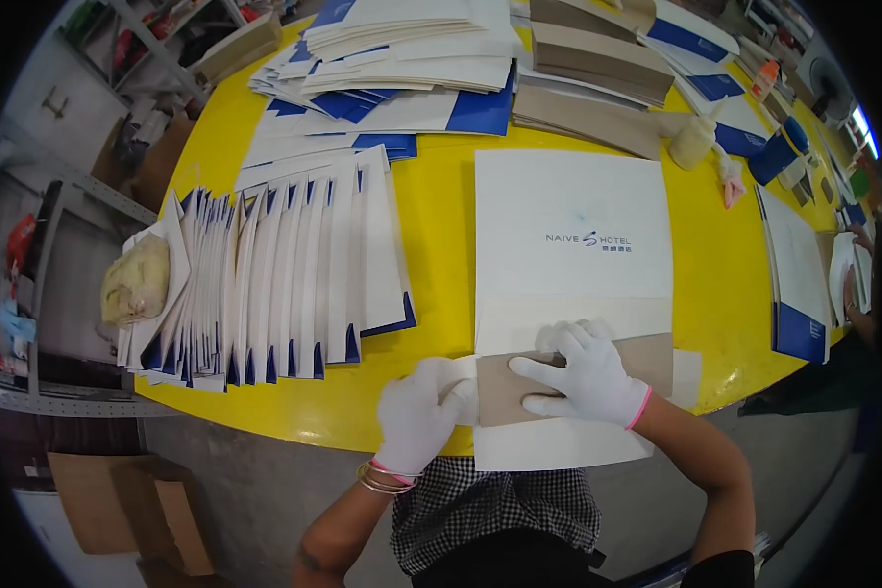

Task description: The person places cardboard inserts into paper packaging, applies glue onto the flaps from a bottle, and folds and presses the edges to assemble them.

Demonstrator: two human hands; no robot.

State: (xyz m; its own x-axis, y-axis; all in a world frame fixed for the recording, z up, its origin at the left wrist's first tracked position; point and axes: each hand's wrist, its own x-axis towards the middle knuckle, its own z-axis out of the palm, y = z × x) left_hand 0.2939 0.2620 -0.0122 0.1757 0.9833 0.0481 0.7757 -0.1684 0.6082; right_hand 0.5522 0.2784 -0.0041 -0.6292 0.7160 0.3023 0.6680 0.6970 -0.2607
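Head view: we have the white sheet (573, 196) on the counter (441, 235), its near end past the edge, the grey board (500, 392) lying across it. Our right hand (586, 377) rests on the board, grip wide, fingers spread. Our left hand (421, 412) touches the flap (464, 370) at the board's left end; we cannot tell whether its grip pinches. Folders (289, 274) line up at left; a bottle (693, 142) stands far right.

Even, fairly bright light covers the yellow table (441, 216), with soft shadows and faint glare along its near edge; to its far right a bluish-white strip (865, 133) glows; around it, fisheye distortion meets black corners
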